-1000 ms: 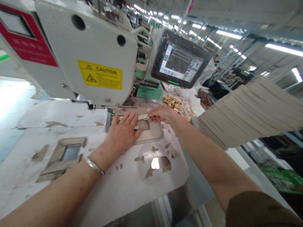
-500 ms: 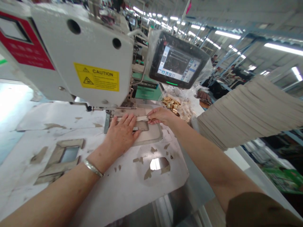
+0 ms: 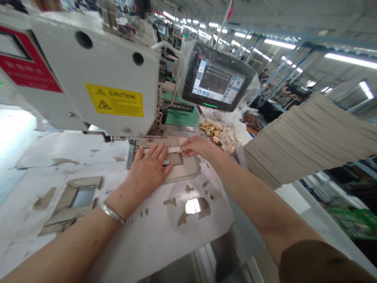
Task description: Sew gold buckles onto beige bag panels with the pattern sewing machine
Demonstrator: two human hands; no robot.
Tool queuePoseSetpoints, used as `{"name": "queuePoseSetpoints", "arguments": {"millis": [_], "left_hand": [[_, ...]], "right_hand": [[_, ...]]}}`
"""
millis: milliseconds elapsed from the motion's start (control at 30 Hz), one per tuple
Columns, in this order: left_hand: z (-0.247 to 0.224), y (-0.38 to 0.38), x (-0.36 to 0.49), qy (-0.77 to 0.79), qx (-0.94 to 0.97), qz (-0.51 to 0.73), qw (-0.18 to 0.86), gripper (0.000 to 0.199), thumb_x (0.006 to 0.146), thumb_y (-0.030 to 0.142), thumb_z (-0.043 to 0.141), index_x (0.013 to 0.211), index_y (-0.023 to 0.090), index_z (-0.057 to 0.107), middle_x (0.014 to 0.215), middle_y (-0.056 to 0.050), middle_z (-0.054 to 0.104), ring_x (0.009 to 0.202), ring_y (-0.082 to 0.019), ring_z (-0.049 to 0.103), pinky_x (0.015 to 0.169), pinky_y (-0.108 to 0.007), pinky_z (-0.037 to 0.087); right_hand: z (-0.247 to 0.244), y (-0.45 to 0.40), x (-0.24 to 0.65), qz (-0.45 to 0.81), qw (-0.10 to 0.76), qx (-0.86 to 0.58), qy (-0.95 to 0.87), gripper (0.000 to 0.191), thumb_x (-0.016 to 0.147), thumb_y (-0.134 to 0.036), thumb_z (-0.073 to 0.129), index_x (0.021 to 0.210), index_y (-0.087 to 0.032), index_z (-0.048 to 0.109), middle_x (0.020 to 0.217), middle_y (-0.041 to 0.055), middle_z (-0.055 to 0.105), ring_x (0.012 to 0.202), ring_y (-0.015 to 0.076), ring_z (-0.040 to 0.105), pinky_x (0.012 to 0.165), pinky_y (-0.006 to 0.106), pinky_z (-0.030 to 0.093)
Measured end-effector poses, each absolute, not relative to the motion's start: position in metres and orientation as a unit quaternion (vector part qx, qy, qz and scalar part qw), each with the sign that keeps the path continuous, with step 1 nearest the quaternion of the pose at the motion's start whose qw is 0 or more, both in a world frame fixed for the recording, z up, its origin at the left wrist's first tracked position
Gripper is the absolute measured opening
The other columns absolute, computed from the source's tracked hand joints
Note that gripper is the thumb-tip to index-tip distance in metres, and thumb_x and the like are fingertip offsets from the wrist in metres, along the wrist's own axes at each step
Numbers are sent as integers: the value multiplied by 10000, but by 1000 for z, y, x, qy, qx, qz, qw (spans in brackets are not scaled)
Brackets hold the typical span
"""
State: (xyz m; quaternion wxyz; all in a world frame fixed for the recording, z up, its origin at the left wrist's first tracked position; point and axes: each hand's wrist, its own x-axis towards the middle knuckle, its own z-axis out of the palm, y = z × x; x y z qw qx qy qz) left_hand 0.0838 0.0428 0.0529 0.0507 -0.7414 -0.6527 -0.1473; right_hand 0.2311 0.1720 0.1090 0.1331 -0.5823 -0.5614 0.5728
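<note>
While pinching one end of a narrow pale strip point(image 3: 174, 149) in the closed fingers of the right hand point(image 3: 196, 147), also pressing down with the left hand point(image 3: 149, 167), palm down, flat and open, gripping nothing. Lying across a pale plate point(image 3: 188, 169) just in front of the sewing machine point(image 3: 103, 67), in the case of the strip, with the other end lost under the left hand. Judging by the pose, probably a step of laying the strip straight and flat. Likely to call next for keeping the strip taut, squaring it along the plate and holding both hands clear of the machine. Under the right hand, a gold-brown glint point(image 3: 188, 152), too small to make out. As for materials, smooth, flat and perhaps cloth in the strip; thin and round-cornered in the plate, with a dull grey edge; glossy white on the table point(image 3: 141, 247), with ragged brown patches point(image 3: 182, 219). To the left, a greyish-brown frame point(image 3: 63, 202) around a rectangular window; beyond the right hand, shiny gold pieces point(image 3: 211, 129) beside crinkled clear plastic point(image 3: 232, 137); farther right, beige cloth point(image 3: 309, 141) gathered in soft folds; on the left wrist, a smooth silvery bracelet point(image 3: 112, 213)
</note>
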Motion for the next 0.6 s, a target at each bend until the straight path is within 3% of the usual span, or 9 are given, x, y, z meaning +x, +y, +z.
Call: {"name": "queuePoseSetpoints", "arguments": {"millis": [267, 467, 600], "left_hand": [[53, 43, 84, -656, -738, -146, 54, 578, 957, 415, 353, 1426, 92, 451, 1511, -166, 433, 1413, -338, 377, 1133, -593, 259], [53, 44, 84, -655, -741, -136, 54, 582, 959, 425, 337, 1421, 90, 453, 1513, -161, 434, 1411, -340, 376, 1126, -605, 256], [53, 44, 83, -654, -744, -126, 55, 580, 959, 425, 340, 1423, 95, 448, 1514, -152, 436, 1408, -334, 381, 1119, -605, 270]], "right_hand": [[111, 168, 228, 535, 129, -592, -589, 226, 784, 54, 618, 653, -123, 569, 486, -10, 602, 465, 91, 601, 529, 174, 561], [105, 166, 218, 454, 131, -605, -641, 275, 747, 82, 609, 671, -168, 523, 369, -67, 492, 387, 99, 546, 448, 167, 509], [100, 165, 220, 442, 140, -580, -670, 257, 776, 73, 551, 696, -171, 542, 387, -72, 514, 412, 95, 564, 447, 158, 503]]}}
